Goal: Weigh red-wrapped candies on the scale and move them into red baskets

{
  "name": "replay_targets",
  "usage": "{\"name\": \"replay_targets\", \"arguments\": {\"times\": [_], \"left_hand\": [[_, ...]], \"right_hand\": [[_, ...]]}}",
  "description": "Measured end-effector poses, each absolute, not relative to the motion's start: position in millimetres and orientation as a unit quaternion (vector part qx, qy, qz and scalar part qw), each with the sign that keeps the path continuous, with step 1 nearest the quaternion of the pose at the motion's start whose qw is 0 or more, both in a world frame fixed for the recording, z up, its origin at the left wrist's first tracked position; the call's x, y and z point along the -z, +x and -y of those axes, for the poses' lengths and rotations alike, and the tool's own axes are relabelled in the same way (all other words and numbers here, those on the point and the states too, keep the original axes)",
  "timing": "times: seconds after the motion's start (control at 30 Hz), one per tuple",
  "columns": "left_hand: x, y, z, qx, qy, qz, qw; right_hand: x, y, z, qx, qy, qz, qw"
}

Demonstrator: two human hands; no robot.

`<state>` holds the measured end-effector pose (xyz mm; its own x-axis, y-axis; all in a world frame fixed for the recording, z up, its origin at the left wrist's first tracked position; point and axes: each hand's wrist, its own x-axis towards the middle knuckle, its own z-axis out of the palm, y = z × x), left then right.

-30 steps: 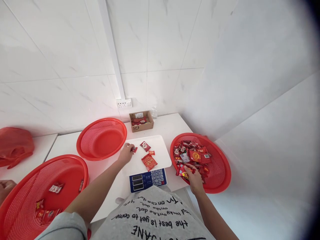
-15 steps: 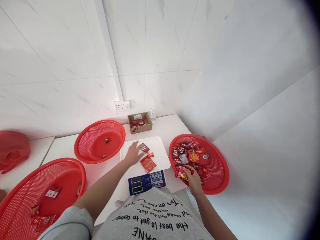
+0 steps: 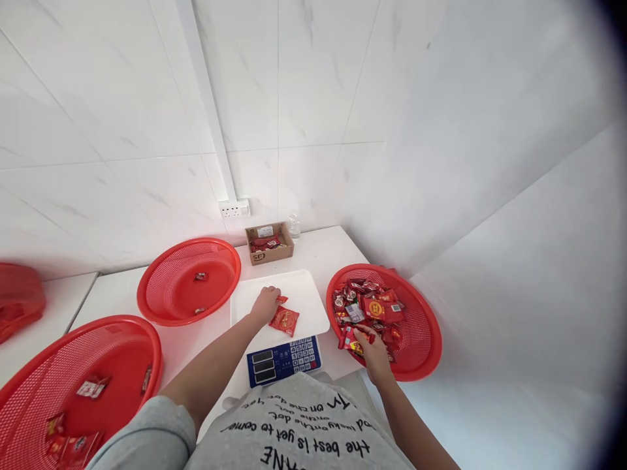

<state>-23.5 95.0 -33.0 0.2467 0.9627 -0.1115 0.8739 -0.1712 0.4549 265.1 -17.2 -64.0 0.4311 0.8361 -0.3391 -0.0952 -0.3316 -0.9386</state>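
Note:
My left hand (image 3: 266,305) is over the white weighing tray (image 3: 313,307), fingers curled in around small red snack packets. The end of one small red packet (image 3: 282,299) sticks out past the fingertips; the rest is hidden by the hand. Just beside it, a larger red packet (image 3: 285,320) lies flat on the tray. My right hand (image 3: 376,358) is closed on a red-and-yellow snack packet (image 3: 353,341) above the near rim of the right red basket (image 3: 431,333). That basket holds a heap of red packets (image 3: 377,307).
The scale's blue keypad panel (image 3: 284,361) sits in front of the tray. Behind stand a cardboard box (image 3: 272,254) of packets and a clear bottle (image 3: 294,226). Two red baskets, one farther (image 3: 171,277) and one nearer (image 3: 24,385), hold a few packets on the left.
My left hand has gone from spread fingers to closed, taking hold of small packets on the tray. The dark red packet there is out of sight. My right hand keeps its packet.

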Motion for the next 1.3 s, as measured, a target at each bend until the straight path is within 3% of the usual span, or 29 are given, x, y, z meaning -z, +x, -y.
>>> {"name": "replay_targets", "arguments": {"times": [0.27,0.57,0.67,0.9,1.13,1.3], "left_hand": [[27,-47,-92,-0.185,0.689,-0.670,0.206],[-21,-136,-107,-0.230,0.595,-0.764,0.089],[-11,-119,-93,-0.213,0.648,-0.725,0.096],[37,-26,-39,-0.079,0.828,-0.509,0.221],[29,-47,-51,-0.110,0.776,-0.592,0.188],[12,-104,-65,-0.227,0.655,-0.718,0.065]], "right_hand": [[77,270,16,-0.458,-0.672,0.278,0.512],[72,268,16,-0.456,-0.681,0.278,0.501],[70,267,16,-0.470,-0.671,0.272,0.505],[66,264,17,-0.468,-0.665,0.272,0.515],[74,268,16,-0.463,-0.672,0.275,0.508],[73,269,17,-0.460,-0.678,0.283,0.498]]}}
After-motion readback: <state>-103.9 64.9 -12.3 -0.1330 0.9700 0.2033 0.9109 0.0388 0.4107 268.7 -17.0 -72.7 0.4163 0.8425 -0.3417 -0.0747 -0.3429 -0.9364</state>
